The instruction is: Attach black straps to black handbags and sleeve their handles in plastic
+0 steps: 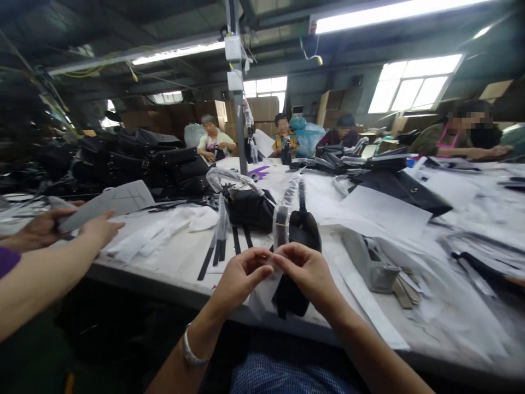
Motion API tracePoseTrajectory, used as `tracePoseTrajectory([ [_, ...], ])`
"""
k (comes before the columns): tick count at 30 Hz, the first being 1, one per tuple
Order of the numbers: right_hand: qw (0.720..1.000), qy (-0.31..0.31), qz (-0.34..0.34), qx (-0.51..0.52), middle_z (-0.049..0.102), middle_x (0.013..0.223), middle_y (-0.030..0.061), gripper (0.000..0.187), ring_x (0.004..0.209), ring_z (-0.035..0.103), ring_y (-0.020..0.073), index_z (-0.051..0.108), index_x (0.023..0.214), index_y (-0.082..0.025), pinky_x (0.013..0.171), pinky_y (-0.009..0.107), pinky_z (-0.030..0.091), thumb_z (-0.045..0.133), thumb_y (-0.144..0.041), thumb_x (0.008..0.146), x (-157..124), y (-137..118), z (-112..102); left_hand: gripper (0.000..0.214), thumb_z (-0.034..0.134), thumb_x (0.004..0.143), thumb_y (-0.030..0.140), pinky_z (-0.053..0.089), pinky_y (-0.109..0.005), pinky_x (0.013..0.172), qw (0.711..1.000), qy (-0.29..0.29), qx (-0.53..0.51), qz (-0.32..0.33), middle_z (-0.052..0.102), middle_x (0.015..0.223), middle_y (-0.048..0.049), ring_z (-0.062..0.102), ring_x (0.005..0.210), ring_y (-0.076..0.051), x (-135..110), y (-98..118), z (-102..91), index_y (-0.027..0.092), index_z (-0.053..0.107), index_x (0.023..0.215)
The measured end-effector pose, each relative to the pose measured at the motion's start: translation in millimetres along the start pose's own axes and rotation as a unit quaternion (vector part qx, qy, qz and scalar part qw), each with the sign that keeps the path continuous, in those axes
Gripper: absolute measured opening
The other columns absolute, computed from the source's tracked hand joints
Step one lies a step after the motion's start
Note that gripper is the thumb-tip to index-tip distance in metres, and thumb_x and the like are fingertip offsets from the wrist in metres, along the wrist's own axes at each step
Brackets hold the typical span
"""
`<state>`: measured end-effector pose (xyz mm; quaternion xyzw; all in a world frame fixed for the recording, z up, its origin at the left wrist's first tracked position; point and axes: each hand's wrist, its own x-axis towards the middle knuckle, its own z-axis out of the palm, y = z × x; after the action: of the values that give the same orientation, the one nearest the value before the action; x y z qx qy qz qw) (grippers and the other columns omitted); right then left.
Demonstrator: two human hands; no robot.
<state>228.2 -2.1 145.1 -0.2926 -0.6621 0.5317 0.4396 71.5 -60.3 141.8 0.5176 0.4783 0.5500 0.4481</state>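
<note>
My left hand and my right hand meet fingertip to fingertip near the table's front edge. Both pinch what looks like a thin bit of clear plastic film; the fingers mostly hide it. Just behind them rises a handbag strap wrapped in clear film. A small black handbag stands at my right hand, its lower part partly covered by that hand. Farther back sits another black bag with a wrapped handle. Loose black strips lie to the left of my hands.
At left, a co-worker's hands hold a grey panel. Black bags are piled behind. A grey bag piece and white sheets lie at right. A metal post rises mid-table. Several people sit across.
</note>
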Motion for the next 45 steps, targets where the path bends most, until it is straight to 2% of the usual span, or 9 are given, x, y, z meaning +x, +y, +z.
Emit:
tracePoseTrajectory([
  [6,0.978,0.057,-0.044,-0.196,0.074,0.088,0.0057,0.025,0.077,0.068,0.0205,0.073,0.094,-0.022,0.073,0.031,0.053,0.058,-0.041,0.089,-16.7,8.6,-19.7,0.024,0.079,0.073,0.033,0.053,-0.026,0.073,0.994,0.104,0.003,-0.032,0.073,0.080,-0.0053,0.068,0.075,-0.018,-13.0,-19.7,-11.6,0.015,0.072,0.086],
  [9,0.948,0.015,-0.034,-0.316,0.075,0.089,0.0061,0.023,0.082,0.070,0.0241,0.074,0.092,-0.024,0.078,0.035,0.052,0.056,-0.039,0.091,-37.3,28.4,-25.5,0.027,0.081,0.070,0.033,0.052,-0.023,0.071,0.981,0.159,-0.070,-0.084,0.073,0.081,-0.0040,0.067,0.074,-0.015,-26.6,-45.6,-18.2,0.015,0.071,0.087],
  [12,0.938,-0.003,0.005,-0.347,0.075,0.097,0.0080,0.022,0.089,0.070,0.0273,0.073,0.100,-0.022,0.081,0.036,0.052,0.058,-0.035,0.090,-59.2,56.1,-16.9,0.027,0.080,0.073,0.033,0.051,-0.019,0.071,0.972,0.145,-0.131,-0.131,0.073,0.081,-0.0031,0.066,0.074,-0.012,-43.1,-70.1,-14.5,0.014,0.070,0.089],
  [17,0.957,0.012,0.077,-0.279,0.073,0.079,0.0065,0.023,0.065,0.067,0.0223,0.071,0.095,-0.019,0.062,0.031,0.050,0.061,-0.038,0.088,-75.2,87.8,7.3,0.027,0.076,0.078,0.034,0.051,-0.019,0.071,0.963,0.113,-0.172,-0.172,0.074,0.084,-0.0042,0.069,0.078,-0.014,-60.7,-89.0,-2.0,0.015,0.066,0.093],
  [21,0.978,-0.059,0.136,-0.148,0.063,0.056,0.0014,0.036,0.055,0.058,0.0163,0.065,0.064,-0.017,0.052,0.025,0.041,0.061,-0.044,0.087,-73.2,90.1,8.4,0.045,0.082,0.070,0.031,0.053,-0.021,0.070,0.958,0.156,-0.156,-0.181,0.076,0.085,-0.0031,0.070,0.076,-0.015,-69.4,-93.4,-7.9,0.018,0.062,0.108],
  [25,0.973,-0.135,0.185,-0.002,0.064,0.064,0.0025,0.038,0.063,0.057,0.0154,0.072,0.074,-0.014,0.059,0.024,0.043,0.065,-0.050,0.083,-73.0,81.1,6.3,0.041,0.085,0.065,0.031,0.051,-0.019,0.067,0.961,0.176,-0.115,-0.181,0.076,0.080,-0.0034,0.069,0.072,-0.014,-84.9,-94.2,-18.9,0.016,0.067,0.099],
  [29,0.980,-0.063,0.176,0.066,0.063,0.070,0.0043,0.041,0.065,0.057,0.0161,0.071,0.066,-0.015,0.061,0.027,0.046,0.067,-0.053,0.080,-78.1,77.5,19.8,0.037,0.084,0.066,0.031,0.051,-0.020,0.068,0.960,0.170,-0.099,-0.197,0.076,0.082,-0.0067,0.070,0.075,-0.017,-104.4,-93.8,-20.7,0.015,0.070,0.096],
  [35,0.986,0.040,0.147,0.073,0.064,0.076,0.0062,0.038,0.074,0.060,0.0198,0.071,0.068,-0.017,0.068,0.030,0.049,0.066,-0.052,0.081,-80.7,80.4,44.2,0.038,0.084,0.065,0.031,0.053,-0.024,0.074,0.956,0.179,-0.088,-0.213,0.077,0.086,-0.0087,0.072,0.081,-0.021,-120.0,-94.0,-19.0,0.015,0.071,0.097],
  [45,0.992,-0.032,0.118,-0.013,0.061,0.079,0.0052,0.037,0.076,0.056,0.0184,0.068,0.065,-0.016,0.070,0.028,0.046,0.063,-0.046,0.087,-75.9,76.8,44.3,0.039,0.082,0.069,0.031,0.053,-0.023,0.076,0.956,0.173,-0.146,-0.187,0.076,0.096,-0.0099,0.071,0.088,-0.021,-113.6,-93.1,-8.0,0.015,0.070,0.102],
])
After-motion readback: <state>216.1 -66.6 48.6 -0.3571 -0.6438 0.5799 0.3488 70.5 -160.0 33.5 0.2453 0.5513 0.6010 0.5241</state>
